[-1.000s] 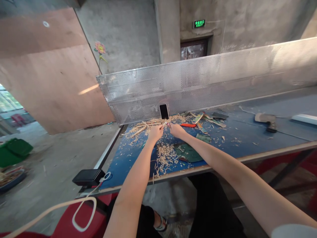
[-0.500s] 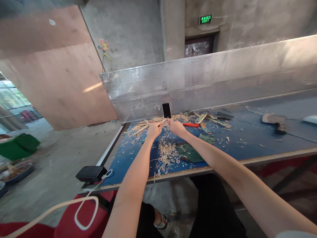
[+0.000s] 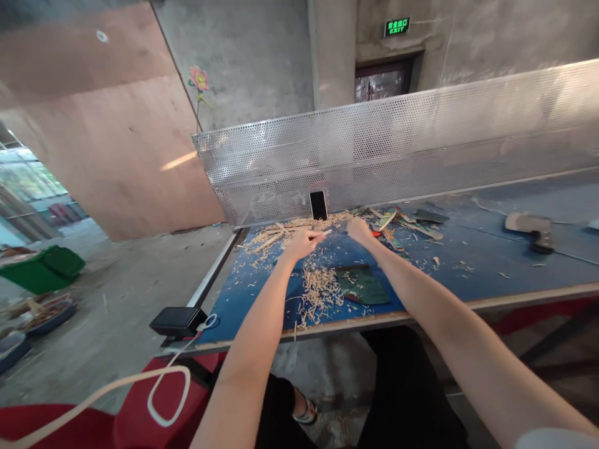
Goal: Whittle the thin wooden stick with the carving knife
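My left hand [image 3: 303,244] is closed on a small pale stick [image 3: 327,232] above the blue table [image 3: 449,274]. To its right, my right hand [image 3: 359,231] is smeared by motion, so what its fingers do is unclear. An orange-red tool [image 3: 376,234] lies or is held just beside it, partly hidden. Behind the hands a phone [image 3: 319,206] leans against the perforated metal panel [image 3: 393,134]. Pale wood shavings [image 3: 319,290] are scattered below and around both hands.
A green sheet [image 3: 362,285] lies near the front edge. A cleaver [image 3: 531,229] rests at the right, and thin strips [image 3: 416,226] lie behind. At the left corner sit a black box [image 3: 178,322] and a white cable [image 3: 185,399].
My hands have come apart. The right one has moved right toward the orange-red tool, while the left has shifted slightly right with the stick. The view has shifted a little.
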`<state>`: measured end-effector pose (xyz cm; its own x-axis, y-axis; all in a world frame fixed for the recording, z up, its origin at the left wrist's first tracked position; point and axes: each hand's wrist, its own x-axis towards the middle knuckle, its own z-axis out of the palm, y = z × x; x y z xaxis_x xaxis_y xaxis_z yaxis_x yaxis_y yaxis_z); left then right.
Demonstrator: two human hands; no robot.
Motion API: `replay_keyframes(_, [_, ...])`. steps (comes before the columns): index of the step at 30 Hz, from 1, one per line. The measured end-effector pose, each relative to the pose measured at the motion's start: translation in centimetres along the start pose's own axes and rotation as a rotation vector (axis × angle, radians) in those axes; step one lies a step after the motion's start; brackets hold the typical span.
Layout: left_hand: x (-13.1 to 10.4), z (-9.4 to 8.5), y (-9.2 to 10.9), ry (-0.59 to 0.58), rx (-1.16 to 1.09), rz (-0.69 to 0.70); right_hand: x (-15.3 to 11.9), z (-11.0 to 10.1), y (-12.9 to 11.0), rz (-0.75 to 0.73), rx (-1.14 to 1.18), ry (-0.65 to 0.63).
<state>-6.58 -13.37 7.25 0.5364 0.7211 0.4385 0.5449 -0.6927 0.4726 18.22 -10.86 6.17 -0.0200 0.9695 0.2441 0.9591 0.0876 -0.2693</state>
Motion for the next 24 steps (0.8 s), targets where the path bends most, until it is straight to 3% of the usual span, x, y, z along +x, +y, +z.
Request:
replay_keyframes(2, [-0.1, 0.8, 1.1, 0.047, 0.057, 0.006, 0.4, -0.4, 2.4, 0.1, 0.061, 0.064])
replay_keyframes(3, [-0.1, 1.2, 1.4, 0.048, 0.103, 0.0, 0.5, -0.4, 3.3, 0.155, 0.196, 0.134])
replay_keyframes(5, [-0.2, 1.9, 1.6, 0.019, 0.216, -0.017, 0.7, 0.1, 3.9, 0.179, 0.274, 0.182])
replay_keyframes(10, [-0.3, 2.0, 0.9, 0.006, 0.398, -0.139, 0.7, 2.3, 0.7, -0.01, 0.475, 0.214])
replay_keyframes(13, [-0.2, 1.8, 0.7, 0.031, 0.401, -0.181, 0.0, 3.5, -1.6, -0.213, 0.7, 0.148])
replay_keyframes(15, [-0.2, 1.8, 0.7, 0.035, 0.392, -0.181, -0.5, 4.1, -2.5, -0.272, 0.785, 0.114])
replay_keyframes(18, [-0.1, 2.2, 0.9, 0.04, 0.388, -0.161, -1.0, 4.4, -3.2, -0.232, 0.939, 0.083])
replay_keyframes(24, [-0.2, 2.5, 1.1, 0.036, 0.387, -0.125, -1.1, 4.2, -3.0, -0.062, 1.25, -0.101])
